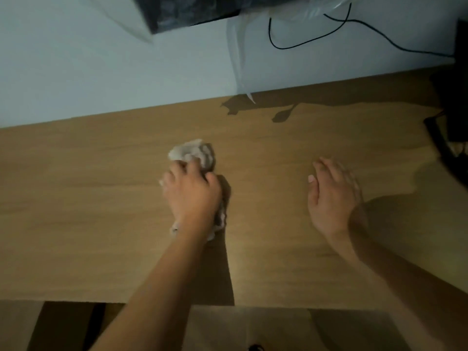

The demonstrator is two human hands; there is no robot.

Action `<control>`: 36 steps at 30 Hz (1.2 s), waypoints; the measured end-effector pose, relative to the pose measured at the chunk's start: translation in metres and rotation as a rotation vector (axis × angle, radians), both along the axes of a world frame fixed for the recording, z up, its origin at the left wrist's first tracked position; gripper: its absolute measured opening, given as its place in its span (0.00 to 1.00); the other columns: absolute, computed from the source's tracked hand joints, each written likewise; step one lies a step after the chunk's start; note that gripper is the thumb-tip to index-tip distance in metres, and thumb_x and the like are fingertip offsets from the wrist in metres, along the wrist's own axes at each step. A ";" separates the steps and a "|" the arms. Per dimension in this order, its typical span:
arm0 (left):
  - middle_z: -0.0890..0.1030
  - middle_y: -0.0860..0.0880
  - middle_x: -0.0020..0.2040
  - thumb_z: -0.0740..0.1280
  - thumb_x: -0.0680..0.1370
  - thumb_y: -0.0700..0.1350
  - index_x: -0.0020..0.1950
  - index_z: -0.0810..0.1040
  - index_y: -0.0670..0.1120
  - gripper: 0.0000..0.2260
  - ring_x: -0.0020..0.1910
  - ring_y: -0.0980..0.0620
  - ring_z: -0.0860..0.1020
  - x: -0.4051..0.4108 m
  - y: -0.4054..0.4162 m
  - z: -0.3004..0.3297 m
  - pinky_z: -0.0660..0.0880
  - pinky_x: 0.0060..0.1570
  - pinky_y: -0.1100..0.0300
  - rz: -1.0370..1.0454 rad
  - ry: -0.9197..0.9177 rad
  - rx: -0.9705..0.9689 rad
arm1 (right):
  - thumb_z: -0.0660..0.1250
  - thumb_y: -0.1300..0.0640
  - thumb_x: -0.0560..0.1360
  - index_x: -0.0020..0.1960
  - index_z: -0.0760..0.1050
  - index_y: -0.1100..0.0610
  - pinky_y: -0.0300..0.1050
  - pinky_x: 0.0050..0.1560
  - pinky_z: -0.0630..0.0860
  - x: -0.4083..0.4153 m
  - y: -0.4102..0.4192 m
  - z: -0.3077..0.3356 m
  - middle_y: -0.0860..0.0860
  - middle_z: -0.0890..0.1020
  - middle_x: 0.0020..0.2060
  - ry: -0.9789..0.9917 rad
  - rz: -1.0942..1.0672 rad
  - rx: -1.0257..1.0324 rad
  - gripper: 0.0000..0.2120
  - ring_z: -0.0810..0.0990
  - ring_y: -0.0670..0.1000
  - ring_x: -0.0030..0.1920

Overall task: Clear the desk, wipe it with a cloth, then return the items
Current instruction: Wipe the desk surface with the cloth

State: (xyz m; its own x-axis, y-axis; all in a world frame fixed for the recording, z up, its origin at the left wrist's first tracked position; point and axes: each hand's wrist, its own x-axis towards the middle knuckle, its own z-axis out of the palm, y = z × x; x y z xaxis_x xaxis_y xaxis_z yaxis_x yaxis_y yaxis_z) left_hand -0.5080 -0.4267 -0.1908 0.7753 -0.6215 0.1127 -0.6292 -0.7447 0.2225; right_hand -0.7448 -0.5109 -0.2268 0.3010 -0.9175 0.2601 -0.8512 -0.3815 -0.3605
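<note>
No text, label, brand, number or sign can be read anywhere in this view. The wooden table [88,198], the pale wall [101,72] behind it and the crumpled cloth [192,154] carry no print, and the dark object [187,11] at the top edge is too blurred to show any lettering.

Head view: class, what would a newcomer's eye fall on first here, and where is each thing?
The left hand draws the eye first, gripping a crumpled pale cloth on the middle of the wooden desk. To its right, the right hand is spread with straight fingers, empty. Against the pale wall behind, a black cable loops at upper right.
</note>
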 end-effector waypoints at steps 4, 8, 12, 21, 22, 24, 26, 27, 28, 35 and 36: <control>0.76 0.45 0.57 0.59 0.73 0.53 0.64 0.79 0.50 0.22 0.53 0.44 0.72 -0.090 0.021 0.002 0.71 0.52 0.50 -0.742 0.084 -0.028 | 0.53 0.54 0.81 0.66 0.75 0.63 0.56 0.69 0.66 -0.001 -0.003 -0.001 0.59 0.77 0.64 -0.006 0.026 0.006 0.21 0.72 0.61 0.67; 0.75 0.39 0.58 0.57 0.74 0.53 0.65 0.78 0.46 0.23 0.54 0.37 0.74 -0.001 -0.023 0.002 0.71 0.55 0.46 -0.520 0.038 -0.132 | 0.53 0.53 0.80 0.65 0.76 0.63 0.55 0.69 0.65 0.001 -0.002 0.001 0.59 0.77 0.63 -0.016 0.016 -0.001 0.21 0.72 0.60 0.67; 0.69 0.34 0.68 0.59 0.79 0.47 0.72 0.67 0.41 0.22 0.67 0.34 0.66 0.069 -0.089 0.005 0.59 0.68 0.45 0.136 0.101 -0.061 | 0.56 0.56 0.80 0.65 0.76 0.64 0.54 0.71 0.64 0.000 -0.003 0.003 0.59 0.77 0.63 -0.024 0.033 0.014 0.20 0.72 0.60 0.67; 0.77 0.48 0.69 0.56 0.78 0.52 0.68 0.78 0.52 0.21 0.68 0.42 0.70 -0.032 -0.145 0.006 0.65 0.67 0.49 -0.902 0.075 0.045 | 0.61 0.61 0.80 0.66 0.75 0.63 0.58 0.69 0.69 -0.003 0.000 0.003 0.58 0.75 0.64 -0.024 0.034 0.008 0.17 0.71 0.58 0.67; 0.77 0.48 0.69 0.55 0.77 0.52 0.68 0.78 0.52 0.22 0.67 0.43 0.71 -0.023 -0.137 0.008 0.65 0.67 0.49 -0.962 0.100 0.049 | 0.60 0.60 0.80 0.66 0.75 0.63 0.57 0.69 0.68 -0.002 -0.001 0.002 0.58 0.75 0.65 -0.028 0.030 0.010 0.17 0.71 0.58 0.67; 0.78 0.47 0.67 0.55 0.77 0.51 0.67 0.79 0.50 0.23 0.66 0.45 0.72 -0.011 -0.102 0.009 0.66 0.67 0.50 -0.897 0.114 0.021 | 0.57 0.59 0.80 0.65 0.75 0.64 0.56 0.70 0.66 -0.001 -0.001 0.002 0.59 0.76 0.64 -0.036 0.024 0.003 0.18 0.70 0.58 0.67; 0.77 0.46 0.68 0.57 0.77 0.50 0.67 0.78 0.49 0.21 0.64 0.43 0.72 -0.019 -0.043 0.006 0.68 0.65 0.47 -0.729 0.096 0.014 | 0.56 0.57 0.79 0.64 0.76 0.65 0.54 0.70 0.65 0.000 -0.002 0.002 0.60 0.76 0.64 -0.022 0.035 -0.004 0.19 0.69 0.58 0.66; 0.76 0.46 0.68 0.57 0.77 0.50 0.68 0.77 0.49 0.21 0.64 0.43 0.72 -0.032 -0.011 0.007 0.69 0.64 0.46 -0.700 0.096 0.028 | 0.56 0.57 0.79 0.64 0.75 0.65 0.54 0.71 0.64 0.000 -0.003 0.003 0.60 0.76 0.64 -0.014 0.042 0.006 0.19 0.69 0.58 0.67; 0.75 0.46 0.68 0.58 0.77 0.50 0.68 0.77 0.49 0.21 0.63 0.42 0.72 -0.047 0.017 0.006 0.69 0.63 0.46 -0.732 0.104 0.044 | 0.55 0.57 0.80 0.65 0.75 0.65 0.54 0.71 0.63 0.000 -0.003 0.004 0.60 0.76 0.65 -0.004 0.046 0.023 0.19 0.69 0.59 0.68; 0.77 0.46 0.67 0.60 0.76 0.48 0.66 0.79 0.48 0.20 0.61 0.42 0.74 -0.068 0.045 0.002 0.70 0.62 0.47 -0.798 0.087 0.017 | 0.53 0.55 0.83 0.70 0.71 0.62 0.54 0.76 0.56 -0.001 0.000 0.008 0.58 0.72 0.70 0.048 0.050 0.100 0.20 0.65 0.58 0.73; 0.76 0.46 0.68 0.59 0.76 0.48 0.67 0.78 0.48 0.21 0.62 0.42 0.73 -0.070 0.045 0.001 0.70 0.62 0.47 -0.768 0.080 0.018 | 0.53 0.54 0.83 0.70 0.71 0.62 0.54 0.76 0.56 -0.002 0.000 0.009 0.58 0.72 0.70 0.056 0.053 0.098 0.20 0.65 0.58 0.73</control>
State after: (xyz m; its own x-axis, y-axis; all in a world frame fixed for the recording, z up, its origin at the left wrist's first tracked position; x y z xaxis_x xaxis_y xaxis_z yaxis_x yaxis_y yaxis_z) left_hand -0.5778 -0.3816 -0.1898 0.1313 -0.9895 0.0598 -0.9535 -0.1095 0.2808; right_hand -0.7465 -0.5110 -0.2179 0.3614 -0.9201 0.1511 -0.8507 -0.3917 -0.3504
